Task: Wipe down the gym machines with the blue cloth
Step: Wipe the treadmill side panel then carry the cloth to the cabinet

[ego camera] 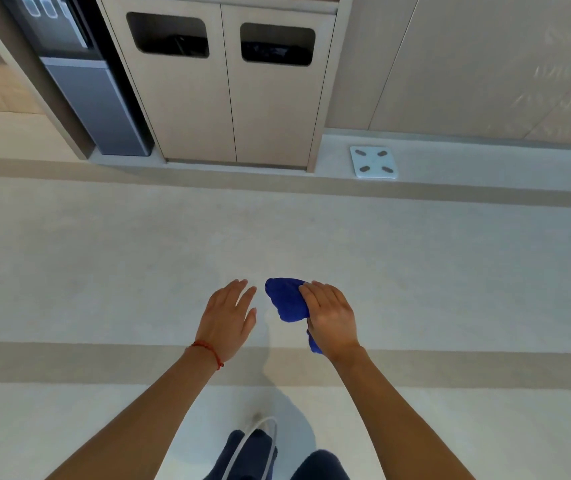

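Holding blue cloth (287,301) in right hand (329,320); left hand (228,317) empty.

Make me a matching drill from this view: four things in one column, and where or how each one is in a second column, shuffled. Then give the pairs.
Things:
1. blue cloth
2. left hand
3. white scale
4. water dispenser

Places or states:
A. on the floor ledge, right of the bin cabinet
B. held in the right hand
C. standing left of the bin cabinet
D. open, holding nothing, red string at the wrist

Pairs: 1-B, 2-D, 3-A, 4-C
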`<action>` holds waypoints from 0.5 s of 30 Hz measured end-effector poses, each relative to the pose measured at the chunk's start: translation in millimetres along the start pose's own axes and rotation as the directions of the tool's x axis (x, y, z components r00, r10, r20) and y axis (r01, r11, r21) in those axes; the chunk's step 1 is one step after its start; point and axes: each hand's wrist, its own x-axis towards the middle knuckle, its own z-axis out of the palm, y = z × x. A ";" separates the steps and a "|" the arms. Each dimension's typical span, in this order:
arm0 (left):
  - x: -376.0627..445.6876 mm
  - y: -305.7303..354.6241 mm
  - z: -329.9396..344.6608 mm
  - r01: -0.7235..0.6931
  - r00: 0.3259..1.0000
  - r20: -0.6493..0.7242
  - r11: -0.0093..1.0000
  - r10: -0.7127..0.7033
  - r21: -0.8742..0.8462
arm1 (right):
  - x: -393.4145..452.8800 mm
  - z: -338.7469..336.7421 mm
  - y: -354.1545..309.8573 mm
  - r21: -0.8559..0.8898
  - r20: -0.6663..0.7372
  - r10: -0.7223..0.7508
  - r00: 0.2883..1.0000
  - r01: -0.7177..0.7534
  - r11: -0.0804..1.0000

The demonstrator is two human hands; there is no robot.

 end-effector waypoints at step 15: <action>152.8 -32.8 8.4 0.080 0.997 0.016 0.997 -0.080 0.010 | 131.2 61.5 87.9 0.047 0.039 -0.061 0.997 0.059 0.997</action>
